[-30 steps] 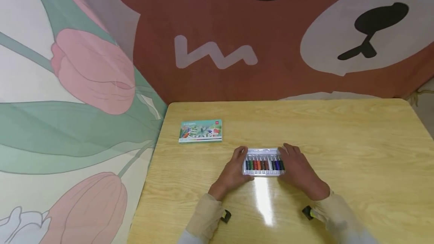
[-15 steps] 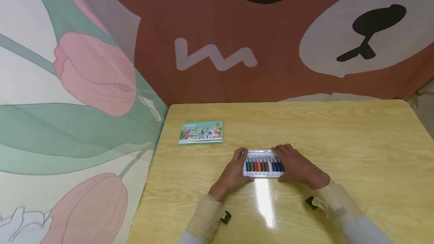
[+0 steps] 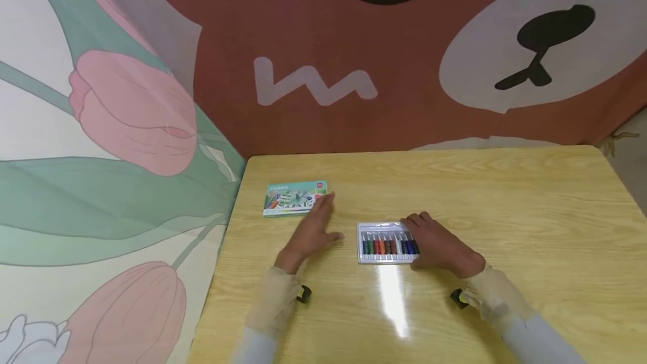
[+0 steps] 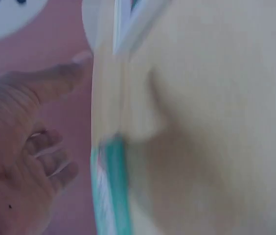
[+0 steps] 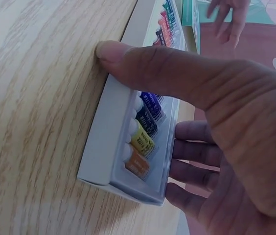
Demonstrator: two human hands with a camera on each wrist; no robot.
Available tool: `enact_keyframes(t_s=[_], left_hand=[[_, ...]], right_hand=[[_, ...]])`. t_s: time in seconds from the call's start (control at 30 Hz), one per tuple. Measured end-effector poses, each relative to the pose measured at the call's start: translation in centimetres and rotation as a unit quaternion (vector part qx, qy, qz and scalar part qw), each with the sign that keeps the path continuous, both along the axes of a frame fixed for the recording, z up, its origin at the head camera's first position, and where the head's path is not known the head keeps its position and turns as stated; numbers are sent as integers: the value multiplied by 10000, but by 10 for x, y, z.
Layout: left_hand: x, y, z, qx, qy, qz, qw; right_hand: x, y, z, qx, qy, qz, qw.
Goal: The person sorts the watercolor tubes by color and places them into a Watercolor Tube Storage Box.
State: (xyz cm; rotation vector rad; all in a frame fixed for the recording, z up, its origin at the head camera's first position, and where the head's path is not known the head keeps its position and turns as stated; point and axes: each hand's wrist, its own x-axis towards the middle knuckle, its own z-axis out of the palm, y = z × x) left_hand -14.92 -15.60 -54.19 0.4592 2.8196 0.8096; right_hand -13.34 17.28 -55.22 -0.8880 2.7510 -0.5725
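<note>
A white plastic tray lies on the table, with a row of small paint tubes in many colours in it. My right hand grips the tray's right end; in the right wrist view its thumb lies along the near wall and the fingers are at the far side. My left hand is off the tray to its left, fingers loosely extended, thumb spread. Its fingertips overlap the right end of a flat green paint box with a printed plant picture. In the left wrist view nothing sits between its fingers.
The wooden table has a back edge against a brown wall cloth with a cartoon face. A flower-print cloth hangs along the left side. A bright light reflection shows on the tabletop in front of the tray.
My left hand has let go of the tray's left end and moved left and away from me, toward the green box. My right hand still holds the tray, which stays in place.
</note>
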Motion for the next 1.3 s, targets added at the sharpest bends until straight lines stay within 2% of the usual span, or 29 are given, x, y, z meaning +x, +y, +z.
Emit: enact_keyframes(t_s=[0.13, 0.23, 0.3, 0.43, 0.5, 0.57, 0.83, 1.0, 1.1, 1.3], left_hand=[[-33, -44, 18, -734, 558, 263, 9954], [-52, -72, 26, -1361, 584, 194, 9888], [-63, -85, 26, -1748, 470, 62, 9835], [-79, -100, 25, -2093, -212, -204, 9774], [-83, -104, 24, -2110, -613, -294, 9751], [-85, -104, 25, -2093, -869, -312, 9735], [-89, -106, 21, -2202, -1077, -271, 9691], [-91, -108, 18, -2259, -1335, -271, 9646], [-92, -108, 17, -2362, -1342, -315, 9619], [-93, -106, 18, -2471, -1025, -600, 9617]], right_hand=[[0, 2, 0, -17, 19, -31, 10000], [0, 3, -1, 3, -10, -29, 10000], [1, 4, -2, 12, 8, -16, 10000], [2, 4, -4, -2, -24, -33, 10000], [2, 4, -5, 17, -74, -62, 10000], [2, 4, -5, 2, -141, -106, 9998], [2, 3, -5, 43, -362, -172, 9992], [3, 1, -5, 144, -283, -149, 9994], [3, 0, -4, 165, -257, -132, 9994], [4, 2, 0, 44, -383, -360, 9986]])
